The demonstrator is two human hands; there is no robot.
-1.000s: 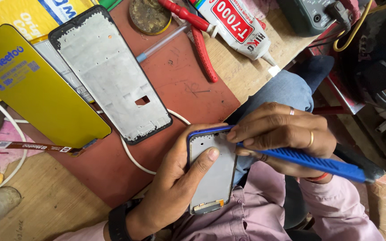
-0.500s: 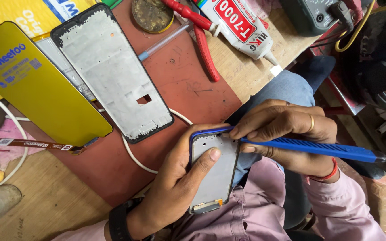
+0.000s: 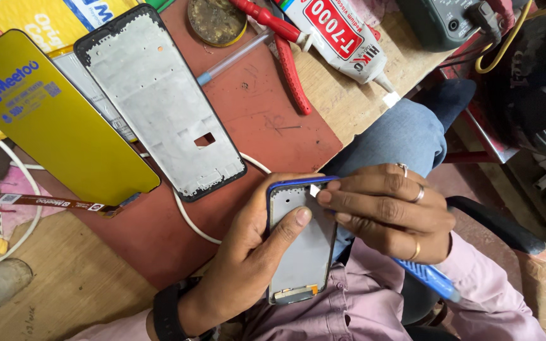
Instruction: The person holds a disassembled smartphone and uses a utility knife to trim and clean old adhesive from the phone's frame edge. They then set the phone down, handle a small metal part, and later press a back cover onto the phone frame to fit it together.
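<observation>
the left hand (image 3: pixel 248 252) grips a blue-edged phone frame (image 3: pixel 301 243), thumb pressed on its face. the right hand (image 3: pixel 390 211), curled around a blue tool (image 3: pixel 428 278), pinches a small white piece (image 3: pixel 315 190) at the frame's top edge.

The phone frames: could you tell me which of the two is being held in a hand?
The blue-edged frame, gripped in the left hand over the lap; the black-edged frame lies untouched on the red mat.

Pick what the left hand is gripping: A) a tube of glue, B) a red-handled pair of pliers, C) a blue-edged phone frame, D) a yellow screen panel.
C: the left hand wraps around the blue-edged phone frame, thumb pressed on its grey inner face.
</observation>
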